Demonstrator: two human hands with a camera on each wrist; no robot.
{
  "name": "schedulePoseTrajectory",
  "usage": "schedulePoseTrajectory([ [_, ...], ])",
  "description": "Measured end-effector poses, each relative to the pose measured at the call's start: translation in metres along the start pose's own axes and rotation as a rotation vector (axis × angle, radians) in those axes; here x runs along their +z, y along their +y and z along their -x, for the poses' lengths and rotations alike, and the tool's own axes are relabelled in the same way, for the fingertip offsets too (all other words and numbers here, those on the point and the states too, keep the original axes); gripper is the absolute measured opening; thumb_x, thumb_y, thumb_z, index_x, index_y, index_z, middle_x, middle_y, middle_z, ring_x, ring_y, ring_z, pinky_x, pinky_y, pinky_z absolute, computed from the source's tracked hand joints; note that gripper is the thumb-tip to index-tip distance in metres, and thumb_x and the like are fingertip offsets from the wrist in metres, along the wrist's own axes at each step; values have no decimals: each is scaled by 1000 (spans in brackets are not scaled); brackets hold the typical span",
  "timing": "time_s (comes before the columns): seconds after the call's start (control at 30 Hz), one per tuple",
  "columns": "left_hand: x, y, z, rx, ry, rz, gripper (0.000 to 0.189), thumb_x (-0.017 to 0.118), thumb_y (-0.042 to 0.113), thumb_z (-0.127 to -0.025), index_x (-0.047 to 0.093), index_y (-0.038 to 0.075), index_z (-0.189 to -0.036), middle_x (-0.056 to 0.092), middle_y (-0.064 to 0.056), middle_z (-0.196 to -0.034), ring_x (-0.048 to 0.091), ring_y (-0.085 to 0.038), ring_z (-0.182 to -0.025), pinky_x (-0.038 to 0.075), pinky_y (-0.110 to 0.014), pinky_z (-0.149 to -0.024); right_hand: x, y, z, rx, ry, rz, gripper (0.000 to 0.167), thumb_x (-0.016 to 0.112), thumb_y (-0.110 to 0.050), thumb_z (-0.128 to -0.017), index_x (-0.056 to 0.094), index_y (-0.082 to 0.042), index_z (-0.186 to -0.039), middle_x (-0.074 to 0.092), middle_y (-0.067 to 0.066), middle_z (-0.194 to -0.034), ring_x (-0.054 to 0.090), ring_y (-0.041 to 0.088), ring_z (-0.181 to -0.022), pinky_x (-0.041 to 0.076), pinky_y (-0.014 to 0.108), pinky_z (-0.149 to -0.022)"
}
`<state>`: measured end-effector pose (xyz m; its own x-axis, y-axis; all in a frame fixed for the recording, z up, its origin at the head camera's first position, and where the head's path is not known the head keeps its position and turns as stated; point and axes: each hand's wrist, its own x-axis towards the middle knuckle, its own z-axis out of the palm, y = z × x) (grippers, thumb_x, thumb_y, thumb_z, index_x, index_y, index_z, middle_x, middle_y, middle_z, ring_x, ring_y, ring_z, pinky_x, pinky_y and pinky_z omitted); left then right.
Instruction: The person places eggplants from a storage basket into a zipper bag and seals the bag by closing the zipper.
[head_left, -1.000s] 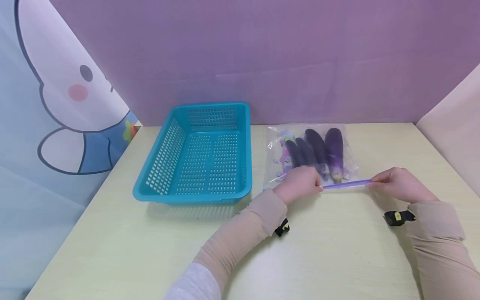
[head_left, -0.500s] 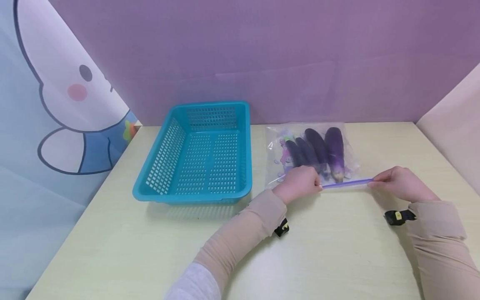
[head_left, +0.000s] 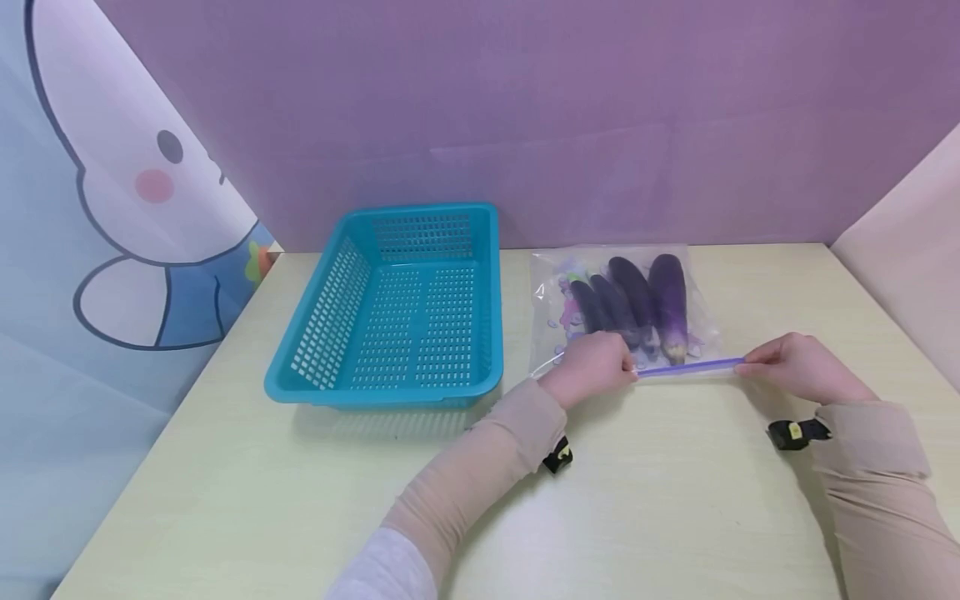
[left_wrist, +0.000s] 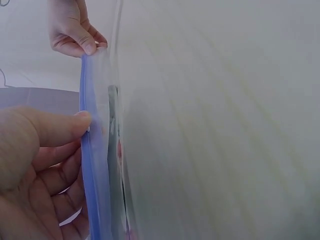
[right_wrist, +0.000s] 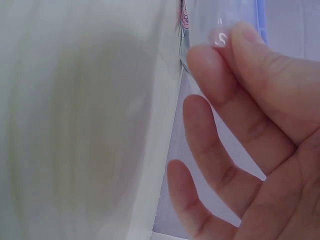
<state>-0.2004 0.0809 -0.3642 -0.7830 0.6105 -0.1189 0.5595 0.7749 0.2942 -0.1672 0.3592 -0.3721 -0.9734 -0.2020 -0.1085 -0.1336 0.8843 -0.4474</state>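
Note:
A clear zip-lock bag (head_left: 547, 292) with a purple closure strip (head_left: 697, 367) and a coloured print lies flat at the back of the table. Inside it, several dark purple eggplants (head_left: 669, 292) lie side by side. My left hand (head_left: 596, 362) pinches the strip between thumb and forefinger partway along; the left wrist view shows a tiny pale bit at the thumb (left_wrist: 75, 125). At the strip's right end, my right hand (head_left: 802, 367) pinches the bag's corner, its other fingers (right_wrist: 200, 130) spread loosely in the right wrist view. My left hand hides the bag's front left part.
To the left of the bag stands a turquoise perforated plastic basket (head_left: 497, 317) with nothing in it. A purple backdrop (head_left: 525, 125) rises behind the pale table (head_left: 637, 517). Printed cloth (head_left: 112, 417) hangs at the left.
My left hand has slid slightly leftward along the purple strip, so a little more strip shows between the hands. My right hand has stayed at the corner.

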Motion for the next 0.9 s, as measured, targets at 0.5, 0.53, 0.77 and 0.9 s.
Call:
schedulePoseTrajectory([
  [0.5,1,-12,6,23,8,83,15,65,30,-89,76,22,-81,54,13,-62,39,-3,-52,31,-16,-48,1,0,0,8,-24,-5,23,66,-21,-88,74,1,-94,72,18,-94,65,23,-85,50,36,-74],
  [0.53,1,-12,6,24,14,81,15,65,30,-89,76,23,-82,54,13,-62,39,-3,-52,31,-16,-48,1,0,0,11,-24,-5,23,66,-21,-88,74,1,-94,72,18,-95,65,23,-86,50,36,-75],
  [0.77,0,-17,8,33,5,92,25,63,29,-91,69,18,-69,37,10,-52,30,-3,-48,25,-16,-45,1,-1,0,26,-32,-7,25,66,-22,-89,73,1,-95,71,20,-97,65,29,-88,51,43,-77],
  [0.9,2,-19,9,24,8,100,30,63,30,-91,63,20,-63,37,10,-52,31,-4,-50,25,-17,-46,2,0,1,26,-32,-8,25,66,-22,-88,73,1,-95,70,21,-98,65,36,-91,50,51,-80],
])
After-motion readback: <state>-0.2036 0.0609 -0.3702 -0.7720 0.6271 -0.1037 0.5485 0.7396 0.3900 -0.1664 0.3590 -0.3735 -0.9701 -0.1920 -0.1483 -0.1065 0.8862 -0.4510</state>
